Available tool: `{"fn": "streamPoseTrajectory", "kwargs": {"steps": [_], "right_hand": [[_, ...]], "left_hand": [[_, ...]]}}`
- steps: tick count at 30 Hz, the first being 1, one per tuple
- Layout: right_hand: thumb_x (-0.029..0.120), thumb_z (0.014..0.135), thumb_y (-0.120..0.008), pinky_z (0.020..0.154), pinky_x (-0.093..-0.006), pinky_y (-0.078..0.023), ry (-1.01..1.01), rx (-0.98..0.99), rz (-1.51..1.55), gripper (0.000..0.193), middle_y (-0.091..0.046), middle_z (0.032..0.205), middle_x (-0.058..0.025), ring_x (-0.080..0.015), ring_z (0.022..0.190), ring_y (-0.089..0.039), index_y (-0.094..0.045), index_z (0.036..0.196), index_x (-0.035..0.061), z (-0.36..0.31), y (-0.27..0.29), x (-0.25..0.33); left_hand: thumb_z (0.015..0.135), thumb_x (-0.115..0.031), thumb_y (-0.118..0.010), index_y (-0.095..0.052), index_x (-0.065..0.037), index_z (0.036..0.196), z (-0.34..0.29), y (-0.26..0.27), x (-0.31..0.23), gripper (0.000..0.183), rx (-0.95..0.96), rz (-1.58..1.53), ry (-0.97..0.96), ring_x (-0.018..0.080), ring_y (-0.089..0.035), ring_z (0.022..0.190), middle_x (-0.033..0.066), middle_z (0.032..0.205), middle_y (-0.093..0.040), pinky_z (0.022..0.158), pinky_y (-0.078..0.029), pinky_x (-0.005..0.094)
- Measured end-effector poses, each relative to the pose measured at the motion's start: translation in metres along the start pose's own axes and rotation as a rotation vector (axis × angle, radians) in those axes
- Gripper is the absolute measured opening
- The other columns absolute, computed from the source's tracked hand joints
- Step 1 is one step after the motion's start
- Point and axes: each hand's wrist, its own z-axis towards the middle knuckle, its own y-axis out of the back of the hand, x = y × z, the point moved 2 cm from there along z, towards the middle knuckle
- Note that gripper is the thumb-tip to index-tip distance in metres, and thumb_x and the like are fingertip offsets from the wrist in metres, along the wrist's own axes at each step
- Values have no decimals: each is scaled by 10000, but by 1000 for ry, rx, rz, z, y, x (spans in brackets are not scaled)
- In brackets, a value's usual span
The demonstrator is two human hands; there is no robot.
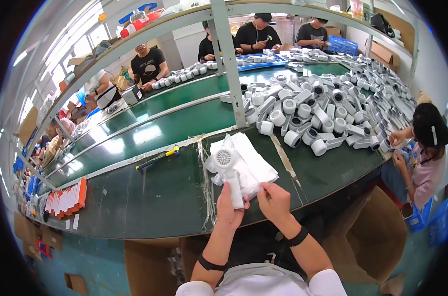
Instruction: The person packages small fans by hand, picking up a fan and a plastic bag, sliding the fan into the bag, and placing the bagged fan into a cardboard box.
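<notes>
The left hand (229,206) has its grip closed round the handle of a white fan (235,190), which is held, head pointing away, above the near edge of the bench (130,197). The right hand's (276,203) grip pinches clear film (252,189) just beside the handle. White bags (253,160) lie beyond; a yellow-and-black tool (159,157) rests to the left.

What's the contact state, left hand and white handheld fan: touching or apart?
Touching. The head view shows the left hand gripping the white handheld fan around its lower end.
</notes>
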Motion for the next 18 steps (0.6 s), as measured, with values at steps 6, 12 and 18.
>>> {"fn": "streamPoseTrajectory", "kwargs": {"steps": [6, 12, 18], "right_hand": [[74, 787, -687, 519, -364, -500, 230, 175, -18, 66, -628, 664, -79, -269, 602, -632, -687, 851, 57, -16, -6, 22], [90, 812, -694, 520, -342, -499, 162, 366, 88, 63, -642, 679, -71, -242, 591, -637, -706, 873, 78, -21, 5, 21], [119, 872, -703, 546, -289, -468, -171, 343, 156, 112, -643, 688, -108, -169, 564, -595, -712, 910, 14, -24, 12, -43]], "left_hand": [[1026, -353, -506, -484, -47, 1144, 9, 2, -19, 329, -193, 167, -282, 201, -613, 688, 99, 977, -627, 452, -482, 331], [941, -99, -619, -511, -19, 1061, -9, 53, -63, 181, -402, 407, -505, 178, -620, 657, 100, 889, -633, 458, -504, 325], [894, -167, -691, -587, 29, 1041, -41, 126, -138, 267, -866, 1101, -678, 195, -637, 739, 130, 951, -645, 579, -527, 327]]}}
